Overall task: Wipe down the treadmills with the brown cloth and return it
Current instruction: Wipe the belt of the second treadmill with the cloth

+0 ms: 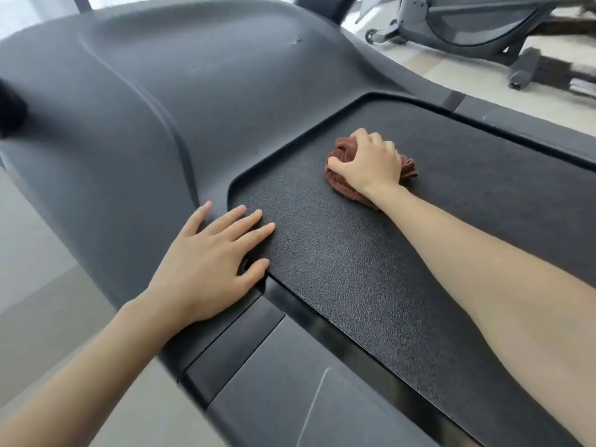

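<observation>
The brown cloth [342, 183] lies bunched on the treadmill's textured black belt [354, 269], near the belt's front end. My right hand [371, 161] grips the cloth from above, fingers curled into its folds, and most of the cloth is hidden under it. My left hand [209, 262] rests flat with straight fingers on the belt's left corner, where it meets the grey motor cover [154, 91]. The left hand holds nothing.
The grey side rail [283, 391] of the treadmill runs along the lower middle. Another grey exercise machine [467, 24] stands on the pale floor at the upper right. A dark blurred shape [11, 111] sits at the left edge.
</observation>
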A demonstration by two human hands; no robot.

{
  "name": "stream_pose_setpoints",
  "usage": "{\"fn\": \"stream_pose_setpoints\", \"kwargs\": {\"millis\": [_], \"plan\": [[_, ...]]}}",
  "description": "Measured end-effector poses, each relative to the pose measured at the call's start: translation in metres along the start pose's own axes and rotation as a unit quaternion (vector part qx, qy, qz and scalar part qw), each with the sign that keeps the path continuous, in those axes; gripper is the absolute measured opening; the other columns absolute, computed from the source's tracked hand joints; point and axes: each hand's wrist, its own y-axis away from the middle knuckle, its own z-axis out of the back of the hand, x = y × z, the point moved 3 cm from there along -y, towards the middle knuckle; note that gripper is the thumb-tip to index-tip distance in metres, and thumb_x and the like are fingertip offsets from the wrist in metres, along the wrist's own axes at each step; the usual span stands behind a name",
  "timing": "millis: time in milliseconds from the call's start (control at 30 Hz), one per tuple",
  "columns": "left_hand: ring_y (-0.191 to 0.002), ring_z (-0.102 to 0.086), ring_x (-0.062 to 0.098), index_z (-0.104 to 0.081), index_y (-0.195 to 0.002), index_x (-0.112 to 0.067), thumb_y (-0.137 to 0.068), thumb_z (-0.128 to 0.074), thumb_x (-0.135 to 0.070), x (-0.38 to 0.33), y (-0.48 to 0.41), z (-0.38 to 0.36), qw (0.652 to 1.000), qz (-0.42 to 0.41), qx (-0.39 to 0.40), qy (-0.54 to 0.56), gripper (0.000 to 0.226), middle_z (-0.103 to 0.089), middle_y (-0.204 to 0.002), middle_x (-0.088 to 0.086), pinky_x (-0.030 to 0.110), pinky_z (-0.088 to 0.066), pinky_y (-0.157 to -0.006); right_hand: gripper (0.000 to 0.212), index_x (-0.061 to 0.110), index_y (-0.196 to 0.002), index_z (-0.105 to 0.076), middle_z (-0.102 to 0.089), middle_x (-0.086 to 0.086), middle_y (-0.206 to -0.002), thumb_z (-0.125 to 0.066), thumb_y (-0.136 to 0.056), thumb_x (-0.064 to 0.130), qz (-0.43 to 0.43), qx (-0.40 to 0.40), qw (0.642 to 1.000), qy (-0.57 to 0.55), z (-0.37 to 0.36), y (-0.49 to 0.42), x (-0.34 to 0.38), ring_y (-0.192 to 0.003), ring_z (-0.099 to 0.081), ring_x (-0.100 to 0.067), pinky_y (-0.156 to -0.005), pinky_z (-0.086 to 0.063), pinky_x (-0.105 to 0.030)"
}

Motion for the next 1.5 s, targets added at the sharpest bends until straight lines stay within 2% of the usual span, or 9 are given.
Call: {"fn": "stream_pose_setpoints", "kwargs": {"millis": [167, 367, 500, 633, 733, 867, 1133, 1367, 1500], "plan": [[-0.142, -0.016, 0.005, -0.032, -0.141, -0.043, -0.08, -0.009, -0.06, -0.002, -0.001, 0.002, 0.999, 0.002, -0.02, 0.037, 0.067, -0.03, -0.15, -0.016, 0.038, -0.003, -0.118, 0.058, 0.015, -0.122, -0.047, -0.051, -0.012, -0.128, -0.052, -0.081, 0.055, -0.017, -0.005, 1.0, 0.019, -0.003, -0.011, 0.008, -0.117, -0.043, -0.036, -0.097, -0.035, -0.043], [-0.143, -0.019, 0.023, -0.051, -0.134, -0.013, -0.083, -0.026, -0.051, 0.002, 0.0, 0.005, 0.994, 0.056, -0.092, 0.02, 0.068, -0.043, -0.144, 0.006, 0.038, -0.006, -0.118, 0.055, 0.016, -0.119, -0.053, -0.055, -0.006, -0.116, -0.051, -0.08, 0.054, 0.15, -0.021, 0.988, -0.014, 0.01, 0.112, 0.049, -0.106, -0.047, -0.03, -0.09, -0.037, -0.041], [-0.141, -0.025, 0.023, -0.051, -0.134, -0.011, -0.083, -0.034, -0.046, 0.006, 0.005, 0.005, 0.992, 0.079, -0.097, 0.012, 0.064, -0.041, -0.145, 0.011, 0.039, -0.005, -0.117, 0.057, 0.016, -0.119, -0.058, -0.058, 0.0, -0.114, -0.047, -0.077, 0.054, 0.237, 0.042, 0.969, -0.047, 0.044, 0.179, 0.026, -0.107, -0.05, -0.026, -0.093, -0.039, -0.041], [-0.143, -0.019, 0.02, -0.043, -0.139, -0.014, -0.087, -0.029, -0.047, 0.004, 0.006, 0.003, 0.992, 0.085, -0.095, 0.004, 0.064, -0.034, -0.15, 0.009, 0.039, -0.001, -0.118, 0.055, 0.016, -0.119, -0.059, -0.057, 0.001, -0.115, -0.052, -0.076, 0.051, 0.227, 0.057, 0.971, -0.041, 0.069, 0.217, -0.017, -0.109, -0.05, -0.024, -0.096, -0.039, -0.041], [-0.144, -0.014, 0.02, -0.035, -0.142, -0.005, -0.092, -0.038, -0.042, 0.005, 0.005, 0.002, 0.988, 0.107, -0.113, 0.011, 0.062, -0.034, -0.15, 0.008, 0.036, -0.001, -0.118, 0.054, 0.015, -0.113, -0.062, -0.059, -0.001, -0.11, -0.052, -0.075, 0.052, 0.215, 0.042, 0.975, -0.045, 0.065, 0.212, -0.013, -0.104, -0.051, -0.027, -0.091, -0.042, -0.045], [-0.143, -0.017, 0.023, -0.037, -0.139, 0.002, -0.092, -0.036, -0.036, 0.005, 0.005, 0.003, 0.986, 0.115, -0.118, 0.012, 0.06, -0.037, -0.147, 0.013, 0.036, -0.003, -0.118, 0.056, 0.013, -0.114, -0.061, -0.058, -0.005, -0.11, -0.052, -0.076, 0.053, 0.218, 0.031, 0.974, -0.046, 0.041, 0.171, 0.023, -0.103, -0.048, -0.03, -0.092, -0.04, -0.044], [-0.142, -0.022, 0.022, -0.039, -0.139, -0.001, -0.096, -0.032, -0.03, -0.001, 0.015, 0.003, 0.985, 0.121, -0.119, 0.028, 0.052, -0.038, -0.147, 0.01, 0.033, -0.003, -0.117, 0.053, 0.017, -0.119, -0.05, -0.052, -0.006, -0.116, -0.058, -0.079, 0.051, 0.22, 0.048, 0.973, -0.045, -0.003, 0.08, 0.087, -0.108, -0.043, -0.029, -0.096, -0.036, -0.039], [-0.143, -0.019, 0.017, -0.04, -0.14, -0.008, -0.086, -0.031, -0.041, -0.008, 0.035, 0.002, 0.987, 0.116, -0.097, 0.047, 0.064, -0.035, -0.149, 0.004, 0.033, -0.003, -0.118, 0.053, 0.013, -0.118, -0.054, -0.054, -0.01, -0.106, -0.056, -0.077, 0.047, 0.284, 0.033, 0.957, -0.05, 0.018, 0.125, 0.072, -0.102, -0.047, -0.029, -0.09, -0.039, -0.04], [-0.144, -0.007, 0.01, -0.028, -0.146, -0.02, -0.081, -0.013, -0.055, -0.016, 0.05, 0.005, 0.99, 0.12, -0.062, 0.038, 0.075, -0.023, -0.154, -0.005, 0.03, 0.005, -0.117, 0.049, 0.012, -0.109, -0.059, -0.057, -0.009, -0.096, -0.053, -0.074, 0.046, 0.347, 0.062, 0.933, -0.072, 0.041, 0.175, 0.054, -0.092, -0.05, -0.029, -0.084, -0.042, -0.041]]}}
